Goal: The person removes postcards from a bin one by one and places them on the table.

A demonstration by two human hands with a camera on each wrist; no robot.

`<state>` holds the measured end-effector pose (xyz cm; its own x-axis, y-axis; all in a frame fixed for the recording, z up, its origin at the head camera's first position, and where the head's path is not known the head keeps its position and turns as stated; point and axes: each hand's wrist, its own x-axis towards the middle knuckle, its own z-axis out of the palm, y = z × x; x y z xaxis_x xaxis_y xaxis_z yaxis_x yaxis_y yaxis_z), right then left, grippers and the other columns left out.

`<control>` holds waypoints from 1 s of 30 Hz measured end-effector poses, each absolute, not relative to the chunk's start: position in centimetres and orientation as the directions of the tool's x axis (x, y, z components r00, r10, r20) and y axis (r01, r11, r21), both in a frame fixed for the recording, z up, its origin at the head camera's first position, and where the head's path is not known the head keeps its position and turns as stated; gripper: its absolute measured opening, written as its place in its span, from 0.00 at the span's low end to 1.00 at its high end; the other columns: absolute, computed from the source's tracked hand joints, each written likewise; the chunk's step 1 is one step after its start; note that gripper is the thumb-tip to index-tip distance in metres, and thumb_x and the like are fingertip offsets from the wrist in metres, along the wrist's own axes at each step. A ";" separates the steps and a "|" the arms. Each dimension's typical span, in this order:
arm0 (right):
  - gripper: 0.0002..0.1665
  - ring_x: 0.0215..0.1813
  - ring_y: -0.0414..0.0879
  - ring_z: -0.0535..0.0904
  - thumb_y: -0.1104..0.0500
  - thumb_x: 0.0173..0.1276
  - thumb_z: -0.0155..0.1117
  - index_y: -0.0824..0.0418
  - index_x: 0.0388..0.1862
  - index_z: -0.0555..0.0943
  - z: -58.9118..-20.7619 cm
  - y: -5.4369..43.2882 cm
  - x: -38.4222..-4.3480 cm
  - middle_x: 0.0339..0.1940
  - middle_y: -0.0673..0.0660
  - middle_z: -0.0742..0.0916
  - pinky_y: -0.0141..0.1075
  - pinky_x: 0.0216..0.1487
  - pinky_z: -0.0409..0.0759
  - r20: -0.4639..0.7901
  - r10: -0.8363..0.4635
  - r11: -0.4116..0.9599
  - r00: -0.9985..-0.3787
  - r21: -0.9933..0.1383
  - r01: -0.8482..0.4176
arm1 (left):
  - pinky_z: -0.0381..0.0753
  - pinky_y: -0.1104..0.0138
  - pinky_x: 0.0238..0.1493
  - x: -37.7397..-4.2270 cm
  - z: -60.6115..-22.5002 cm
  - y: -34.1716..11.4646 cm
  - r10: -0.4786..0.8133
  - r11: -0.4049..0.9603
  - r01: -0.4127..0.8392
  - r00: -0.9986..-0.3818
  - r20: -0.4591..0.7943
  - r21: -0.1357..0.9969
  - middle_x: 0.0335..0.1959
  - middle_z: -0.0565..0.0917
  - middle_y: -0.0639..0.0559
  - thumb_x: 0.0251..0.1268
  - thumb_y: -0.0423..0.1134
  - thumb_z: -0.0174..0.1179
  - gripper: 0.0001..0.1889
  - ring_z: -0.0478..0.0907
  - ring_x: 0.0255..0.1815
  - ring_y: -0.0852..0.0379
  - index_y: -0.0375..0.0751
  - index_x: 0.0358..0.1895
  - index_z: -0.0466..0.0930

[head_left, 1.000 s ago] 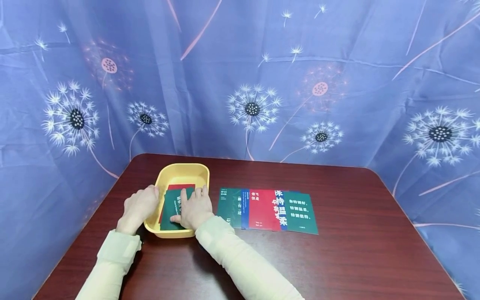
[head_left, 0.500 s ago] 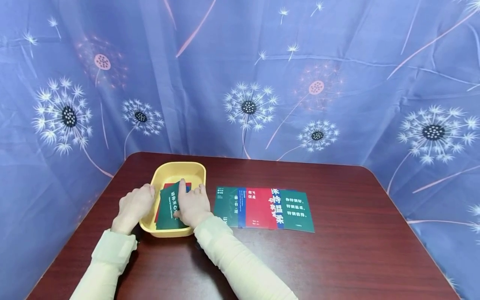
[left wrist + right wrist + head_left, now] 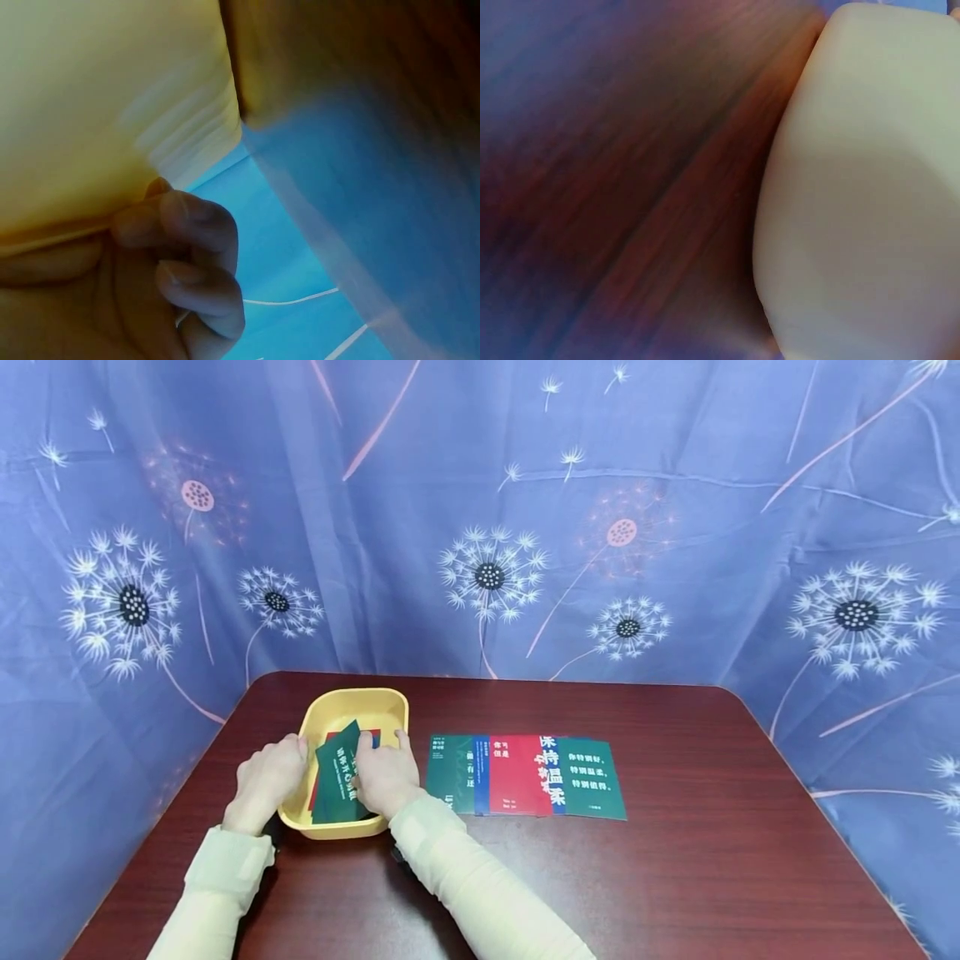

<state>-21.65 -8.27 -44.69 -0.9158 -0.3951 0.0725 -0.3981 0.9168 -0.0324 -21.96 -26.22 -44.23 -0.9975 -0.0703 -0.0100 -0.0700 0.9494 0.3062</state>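
A yellow plastic tray (image 3: 352,697) stands on the left of the table. My left hand (image 3: 262,781) grips its left rim; in the left wrist view the curled fingers (image 3: 199,225) show close under the tray's wall (image 3: 90,97). Inside lie several printed cards. The topmost one is a green card (image 3: 336,781) with white lettering, tilted to the left, its upper corner raised. My right hand (image 3: 390,777) reaches over the right rim and pinches this card's right side; the hand covers part of it. A strip of a red card (image 3: 370,734) shows behind.
To the right of the tray, a row of overlapping cards lies flat: a green card (image 3: 450,768), a red card (image 3: 517,777), a blue card (image 3: 555,743) and another green card (image 3: 596,781). The dark red wooden table (image 3: 712,860) ends before a blue dandelion-print curtain (image 3: 360,527).
The green card in the tray has turned and risen at its top under my right hand, uncovering more lettering. My left hand keeps its place on the rim. The head view has shifted slightly.
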 end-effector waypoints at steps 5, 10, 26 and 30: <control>0.19 0.27 0.35 0.81 0.46 0.71 0.59 0.54 0.52 0.69 -44.7 -8.3 -21.7 0.17 0.43 0.80 0.43 0.71 0.52 0.093 -0.383 0.921 -0.919 -0.045 -0.388 | 0.73 0.41 0.32 -22.0 -44.4 -26.2 -0.068 0.950 -0.066 -0.998 -0.005 0.305 0.35 0.79 0.27 0.79 0.46 0.33 0.25 0.77 0.36 0.29 0.28 0.43 0.74; 0.12 0.26 0.35 0.81 0.49 0.74 0.55 0.54 0.48 0.70 -44.3 -8.3 -21.8 0.15 0.43 0.79 0.43 0.70 0.54 0.136 -0.387 0.914 -0.912 -0.071 -0.399 | 0.73 0.41 0.32 -22.2 -44.3 -26.3 -0.071 0.949 -0.066 -0.997 0.003 0.309 0.34 0.79 0.27 0.78 0.46 0.32 0.25 0.77 0.36 0.29 0.28 0.42 0.74; 0.06 0.23 0.40 0.74 0.55 0.78 0.50 0.56 0.45 0.72 -41.8 -6.0 -21.8 0.20 0.47 0.76 0.32 0.27 0.71 0.254 -0.336 0.712 -0.907 -0.561 -0.421 | 0.74 0.41 0.34 -22.1 -44.2 -26.2 -0.059 0.938 -0.052 -0.998 0.010 0.342 0.33 0.78 0.28 0.79 0.46 0.31 0.25 0.77 0.36 0.30 0.28 0.42 0.74; 0.05 0.24 0.40 0.75 0.56 0.78 0.50 0.56 0.45 0.72 -40.2 -4.8 -21.5 0.22 0.47 0.78 0.32 0.25 0.72 0.285 -0.302 0.655 -0.910 -0.631 -0.415 | 0.74 0.42 0.32 -22.0 -44.3 -26.3 -0.055 0.938 -0.047 -0.998 0.014 0.343 0.30 0.78 0.31 0.79 0.46 0.31 0.26 0.78 0.34 0.32 0.28 0.40 0.74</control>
<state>-21.50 -4.83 -40.24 -0.9098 -0.3018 0.2850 -0.4151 0.6554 -0.6310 -22.01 -26.34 -44.32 -0.9984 -0.0549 0.0138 -0.0469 0.9383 0.3427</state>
